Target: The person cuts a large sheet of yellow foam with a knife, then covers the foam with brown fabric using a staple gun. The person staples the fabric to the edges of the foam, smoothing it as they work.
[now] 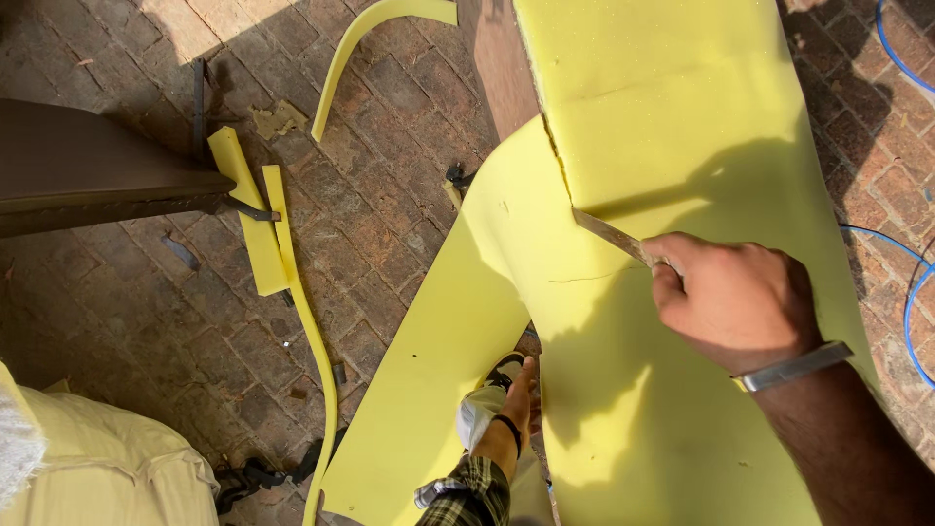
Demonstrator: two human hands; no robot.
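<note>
Right hand [740,307] gripping knife [614,234] against foam [662,117]

Right hand [735,307]: enters from lower right, forearm bare, metal band at the wrist. Fist closed, knuckles up, thumb and fingers wrapped round a knife [614,234] handle; blade points up-left, away from the body. Wrist roughly straight with the forearm.

Left hand [519,394]: lower centre, reaching forward and down, far below the right. Plaid sleeve on the forearm, dark band at the wrist. Fingers extended together, pointing away; seen edge-on, so whether it grips anything cannot be told.
</note>
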